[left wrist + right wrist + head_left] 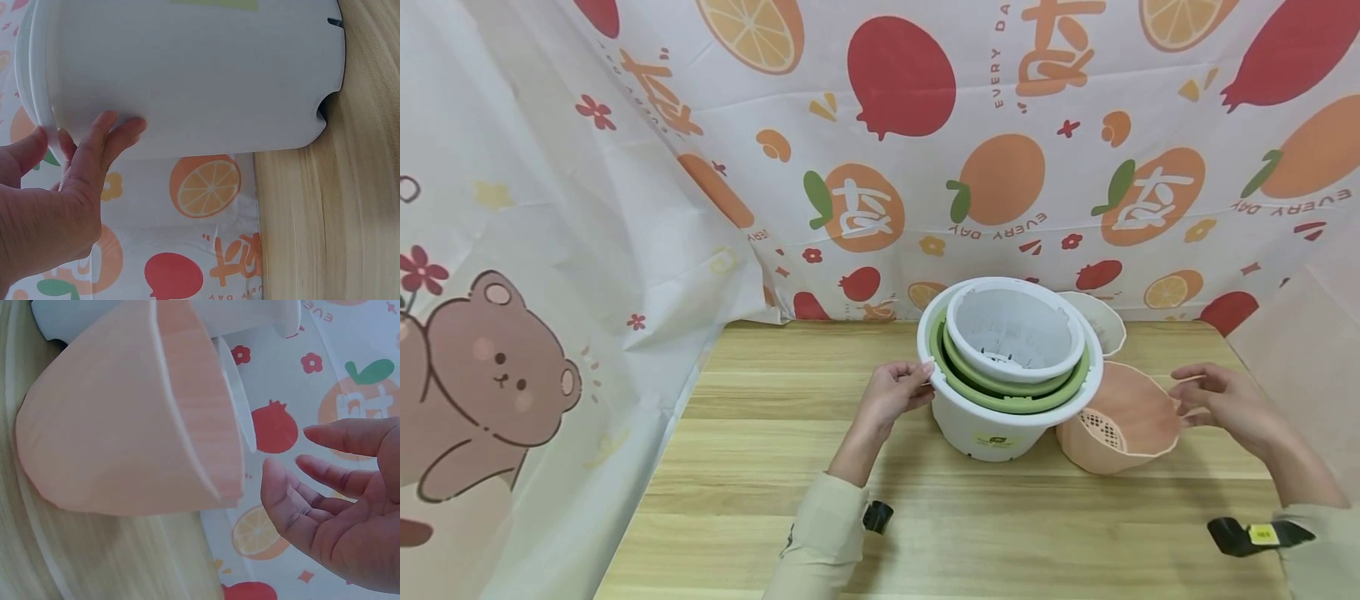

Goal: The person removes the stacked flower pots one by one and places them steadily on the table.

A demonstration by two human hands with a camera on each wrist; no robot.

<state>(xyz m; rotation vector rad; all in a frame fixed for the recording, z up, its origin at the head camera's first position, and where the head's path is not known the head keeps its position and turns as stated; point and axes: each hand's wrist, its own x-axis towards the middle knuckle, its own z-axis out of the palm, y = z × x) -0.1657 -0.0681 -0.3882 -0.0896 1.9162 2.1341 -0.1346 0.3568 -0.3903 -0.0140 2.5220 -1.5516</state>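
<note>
A large white flowerpot (985,433) stands on the table with green pots (1015,406) and a smaller white pot (1015,321) nested inside it. My left hand (893,393) pinches the big pot's rim at its left, thumb on top and fingers against the outer wall (200,81). To the right, a pink pot (1138,408) with a perforated base tilts on the table. My right hand (1228,408) is just beside the pink pot's rim, fingers loosely bent; the right wrist view shows a gap between the fingertips and the pink pot (112,419).
A cream pot (1101,321) stands behind the stack, partly hidden. The wooden table (760,467) ends at a fruit-printed cloth (925,192) at the back. Another cloth (587,333) with a bear print hangs along the left.
</note>
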